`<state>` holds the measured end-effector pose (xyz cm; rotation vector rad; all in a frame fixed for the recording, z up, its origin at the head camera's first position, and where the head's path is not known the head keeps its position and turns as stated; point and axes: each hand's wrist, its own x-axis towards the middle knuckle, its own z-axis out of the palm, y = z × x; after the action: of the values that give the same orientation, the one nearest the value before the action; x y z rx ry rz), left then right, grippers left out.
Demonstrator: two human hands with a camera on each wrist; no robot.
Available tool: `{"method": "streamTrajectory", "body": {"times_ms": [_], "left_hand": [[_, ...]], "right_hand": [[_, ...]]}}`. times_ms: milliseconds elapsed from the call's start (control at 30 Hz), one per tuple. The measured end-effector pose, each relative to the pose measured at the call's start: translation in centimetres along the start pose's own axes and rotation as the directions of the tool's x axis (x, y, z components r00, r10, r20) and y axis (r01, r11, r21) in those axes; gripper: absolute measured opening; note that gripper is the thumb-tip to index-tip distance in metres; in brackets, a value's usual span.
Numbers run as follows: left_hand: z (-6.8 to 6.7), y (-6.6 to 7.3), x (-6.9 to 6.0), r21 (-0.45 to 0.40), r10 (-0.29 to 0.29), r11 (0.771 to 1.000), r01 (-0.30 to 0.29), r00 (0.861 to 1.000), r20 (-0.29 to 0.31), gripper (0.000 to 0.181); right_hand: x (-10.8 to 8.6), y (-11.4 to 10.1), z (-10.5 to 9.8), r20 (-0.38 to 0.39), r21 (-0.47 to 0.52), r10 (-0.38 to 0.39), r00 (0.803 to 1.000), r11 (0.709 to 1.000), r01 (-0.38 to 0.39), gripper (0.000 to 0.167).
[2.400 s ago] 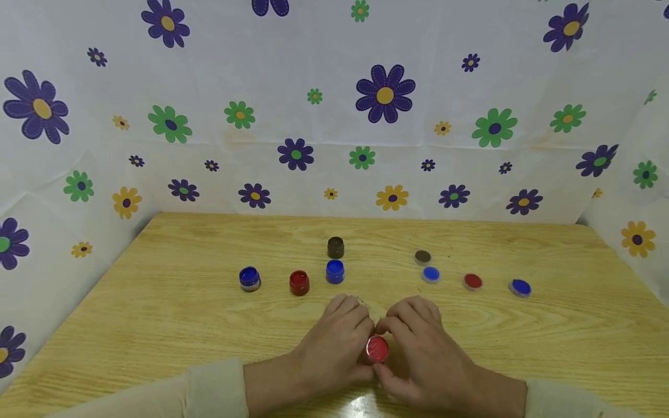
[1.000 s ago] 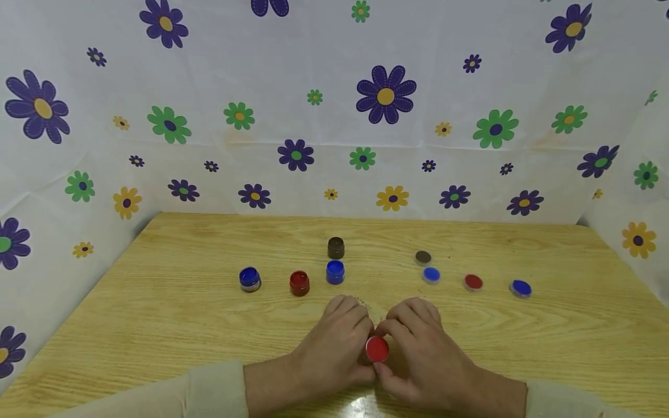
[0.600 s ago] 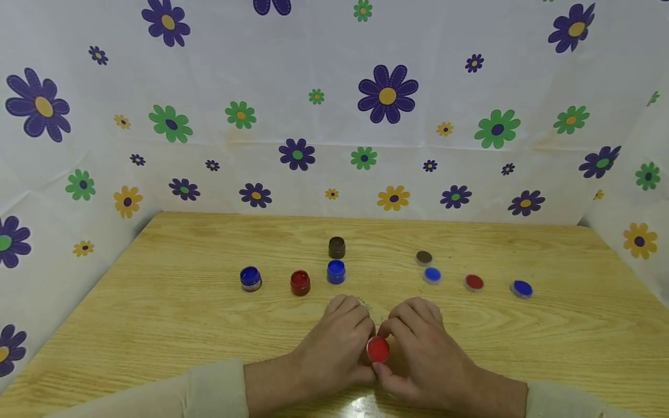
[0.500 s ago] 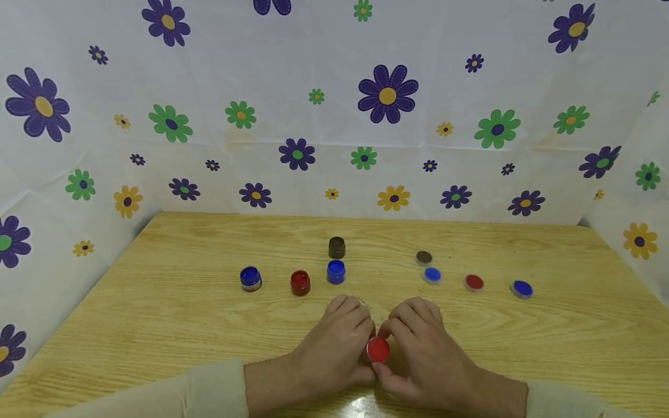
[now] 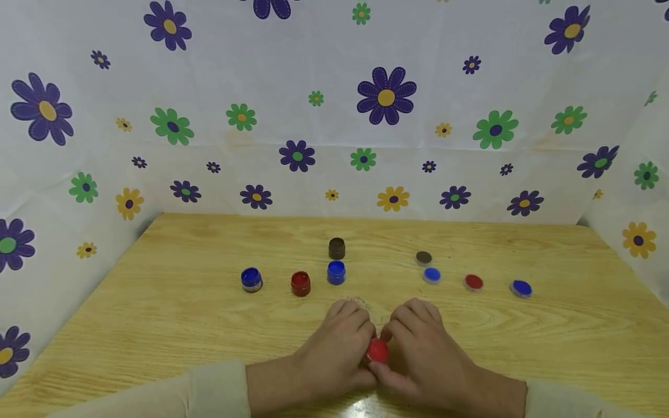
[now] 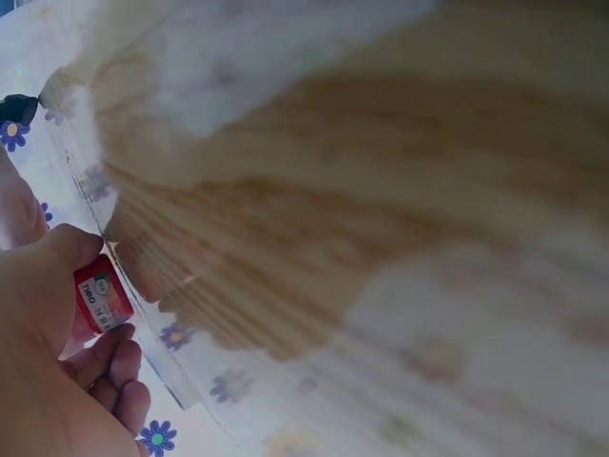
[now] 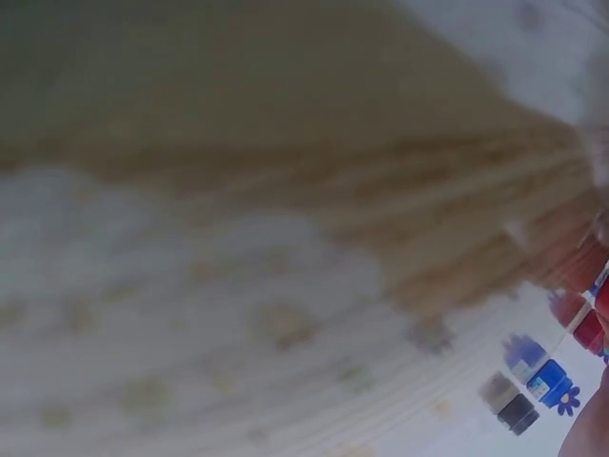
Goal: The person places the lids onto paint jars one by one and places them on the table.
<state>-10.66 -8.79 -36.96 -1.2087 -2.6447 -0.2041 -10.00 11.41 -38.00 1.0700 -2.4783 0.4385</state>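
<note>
Since half a second ago, the small round red lid (image 5: 378, 350) has shifted slightly and now looks tipped, and the right hand (image 5: 425, 351) has its thumb a little farther left along the near side; the jars and lids beyond lie where they were. The left hand (image 5: 334, 351) grips the small red jar with a white printed label (image 6: 100, 295), thumb and fingers around its wall, just beside the right hand at the near middle of the desk (image 5: 157, 325). The right hand pinches the red lid at the jar's top; whether the lid is loose cannot be told.

Beyond the hands, four small open jars stand upright. The dark blue jar (image 5: 251, 280) is farthest left, the dark red jar (image 5: 300, 284) is right of it, then the bright blue jar (image 5: 337, 272), with the dark brown jar (image 5: 337, 248) just behind it. Each shows contents of its own colour.

To the right lie four round flat lids: the dark brown lid (image 5: 424, 257), the bright blue lid (image 5: 431, 275) just nearer, the dark red lid (image 5: 474, 282) and, farthest right, the dark blue lid (image 5: 521, 288).

Wood-grain surface stretches between jars and lids and out to both side edges; the far edge meets a white flowered cloth (image 5: 334, 125).
</note>
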Motion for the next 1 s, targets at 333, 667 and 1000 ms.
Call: {"method": "streamTrajectory", "body": {"times_ms": [333,667,1000], "left_hand": [[-0.7,-0.6,-0.8,0.000,-0.081,0.997,0.081,0.995,0.062,0.039],[-1.0,-2.8,-3.0,-0.070,-0.158,0.985,0.157,0.987,-0.003,0.037],[-1.9,-5.6,-5.5,-0.038,-0.244,0.970,0.241,0.965,-0.092,0.033]], "right_hand": [[0.1,0.1,-0.4,0.089,-0.019,0.131,0.987,0.991,-0.129,0.026],[-0.4,1.1,-1.3,0.109,-0.078,0.191,0.975,0.980,-0.184,0.030],[-2.1,3.1,-2.9,0.088,-0.110,0.253,0.963,0.964,-0.243,0.026]]}}
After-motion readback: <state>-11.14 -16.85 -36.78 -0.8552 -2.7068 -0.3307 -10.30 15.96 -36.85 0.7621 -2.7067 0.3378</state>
